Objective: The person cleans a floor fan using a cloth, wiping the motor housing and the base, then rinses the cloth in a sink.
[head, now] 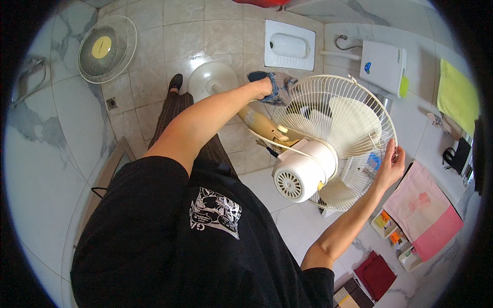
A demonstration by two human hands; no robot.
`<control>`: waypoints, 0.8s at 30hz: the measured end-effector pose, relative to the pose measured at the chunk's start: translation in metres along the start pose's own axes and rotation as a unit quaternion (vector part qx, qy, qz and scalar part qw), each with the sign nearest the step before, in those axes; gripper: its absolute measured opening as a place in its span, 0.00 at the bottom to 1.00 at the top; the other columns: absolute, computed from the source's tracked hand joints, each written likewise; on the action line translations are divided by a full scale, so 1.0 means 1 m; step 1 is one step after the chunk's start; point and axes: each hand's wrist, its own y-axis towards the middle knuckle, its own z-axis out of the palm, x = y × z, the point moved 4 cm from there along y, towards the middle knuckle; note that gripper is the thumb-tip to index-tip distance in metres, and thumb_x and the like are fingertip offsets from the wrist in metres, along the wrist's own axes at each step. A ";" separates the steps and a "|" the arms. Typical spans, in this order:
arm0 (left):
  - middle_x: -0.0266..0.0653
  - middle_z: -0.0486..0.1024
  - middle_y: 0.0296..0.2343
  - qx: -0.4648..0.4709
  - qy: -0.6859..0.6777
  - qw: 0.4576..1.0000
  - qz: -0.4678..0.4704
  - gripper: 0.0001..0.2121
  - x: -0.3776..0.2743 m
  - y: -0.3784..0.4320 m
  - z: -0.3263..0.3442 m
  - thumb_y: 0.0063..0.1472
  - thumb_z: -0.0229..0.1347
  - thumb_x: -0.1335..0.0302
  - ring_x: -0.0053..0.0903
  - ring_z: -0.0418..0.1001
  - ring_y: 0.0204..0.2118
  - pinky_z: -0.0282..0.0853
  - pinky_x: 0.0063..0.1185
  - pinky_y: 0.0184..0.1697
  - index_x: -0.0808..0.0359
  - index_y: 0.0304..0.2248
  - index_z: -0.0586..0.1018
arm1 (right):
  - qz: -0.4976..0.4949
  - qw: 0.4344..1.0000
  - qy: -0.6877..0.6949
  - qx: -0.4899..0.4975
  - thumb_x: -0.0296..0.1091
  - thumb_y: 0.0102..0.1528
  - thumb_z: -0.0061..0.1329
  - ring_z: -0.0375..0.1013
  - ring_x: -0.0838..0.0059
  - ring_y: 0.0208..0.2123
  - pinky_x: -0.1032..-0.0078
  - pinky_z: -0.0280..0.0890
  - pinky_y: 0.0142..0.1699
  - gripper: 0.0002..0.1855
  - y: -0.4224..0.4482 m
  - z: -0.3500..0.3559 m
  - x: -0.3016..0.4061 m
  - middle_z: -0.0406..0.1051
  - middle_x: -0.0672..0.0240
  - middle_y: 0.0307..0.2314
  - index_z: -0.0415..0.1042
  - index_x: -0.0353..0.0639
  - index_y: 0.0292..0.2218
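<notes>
A white pedestal fan stands before me, with its motor housing point(294, 177) toward me and the wire rear grille point(348, 96) facing away. Pale blades point(352, 119) show through the wires. My left hand point(271, 89) is mostly hidden by a grey-blue patterned cloth point(283, 90), which it presses against the grille's left edge. On the opposite side my right hand point(393, 163) grips the rim of the grille. Below the head are a yellowed neck point(256, 121) and a round base point(202, 77) on the floor. A power cord point(271, 150) hangs beside the neck.
A second wire grille point(127, 48) with a yellow centre leans at the left wall. Ahead are a squat toilet point(290, 46) and a wall cistern point(381, 67). Pink and white towel point(423, 211) and small trays point(385, 227) are at right. A floor drain point(111, 103) lies left.
</notes>
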 end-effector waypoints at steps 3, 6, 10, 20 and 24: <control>0.29 0.71 0.25 0.030 -0.289 0.956 -0.048 0.18 0.021 0.004 0.002 0.42 0.56 0.81 0.16 0.67 0.25 0.66 0.16 0.25 0.63 0.37 0.73 | 0.008 1.000 0.011 0.003 0.49 0.48 0.49 0.57 0.88 0.17 0.88 0.52 0.22 0.21 0.001 0.002 -0.002 0.63 0.75 0.15 0.69 0.35 0.29; 0.30 0.72 0.27 0.024 -0.366 0.924 -0.110 0.18 0.033 0.009 0.002 0.45 0.55 0.81 0.16 0.69 0.25 0.67 0.16 0.26 0.61 0.38 0.73 | 0.015 1.000 -0.001 0.006 0.49 0.49 0.48 0.56 0.88 0.17 0.88 0.51 0.21 0.21 0.001 0.001 -0.007 0.62 0.75 0.14 0.69 0.35 0.29; 0.34 0.74 0.29 0.028 -0.479 0.871 -0.105 0.12 0.071 0.020 -0.001 0.49 0.54 0.77 0.20 0.71 0.27 0.69 0.18 0.28 0.63 0.36 0.74 | 0.001 1.000 0.012 0.004 0.49 0.49 0.48 0.56 0.88 0.16 0.88 0.51 0.21 0.21 0.002 0.002 -0.003 0.62 0.76 0.14 0.69 0.35 0.28; 0.35 0.74 0.28 -0.109 -0.381 0.914 -0.084 0.08 0.030 0.022 -0.001 0.51 0.53 0.75 0.19 0.71 0.26 0.68 0.18 0.28 0.65 0.32 0.75 | -0.015 0.999 0.043 -0.006 0.46 0.50 0.48 0.56 0.89 0.17 0.90 0.51 0.20 0.19 -0.004 0.000 0.002 0.62 0.75 0.15 0.69 0.35 0.29; 0.33 0.72 0.22 -0.152 -0.141 0.977 -0.052 0.07 -0.017 0.033 -0.011 0.48 0.55 0.75 0.15 0.67 0.21 0.64 0.16 0.23 0.66 0.29 0.76 | -0.021 0.999 0.032 0.000 0.45 0.50 0.48 0.57 0.88 0.17 0.90 0.52 0.21 0.19 -0.002 -0.001 0.007 0.63 0.74 0.16 0.68 0.33 0.31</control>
